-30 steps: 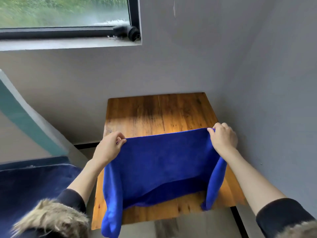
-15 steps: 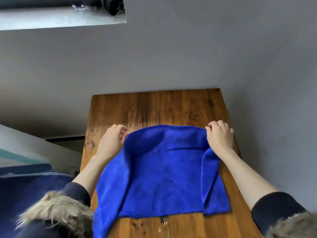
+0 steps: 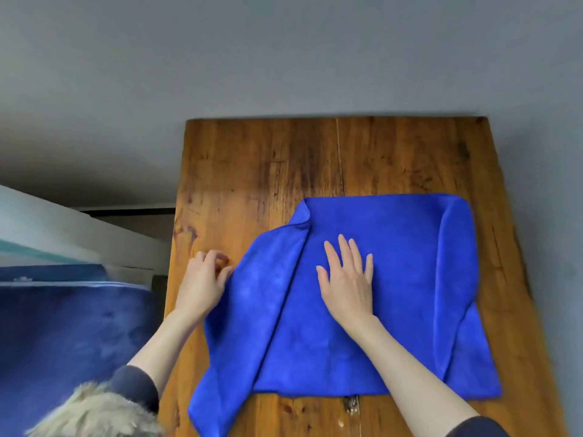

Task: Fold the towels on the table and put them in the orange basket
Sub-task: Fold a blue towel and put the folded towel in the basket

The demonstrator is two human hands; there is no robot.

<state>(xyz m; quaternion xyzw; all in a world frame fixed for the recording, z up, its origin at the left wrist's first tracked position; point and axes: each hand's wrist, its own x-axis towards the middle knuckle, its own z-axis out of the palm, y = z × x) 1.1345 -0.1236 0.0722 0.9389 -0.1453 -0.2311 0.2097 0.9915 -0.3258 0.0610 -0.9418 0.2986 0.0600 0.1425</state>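
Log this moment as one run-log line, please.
blue towel spread on wooden table | right hand flat on it | left hand at left edge | basket unseen
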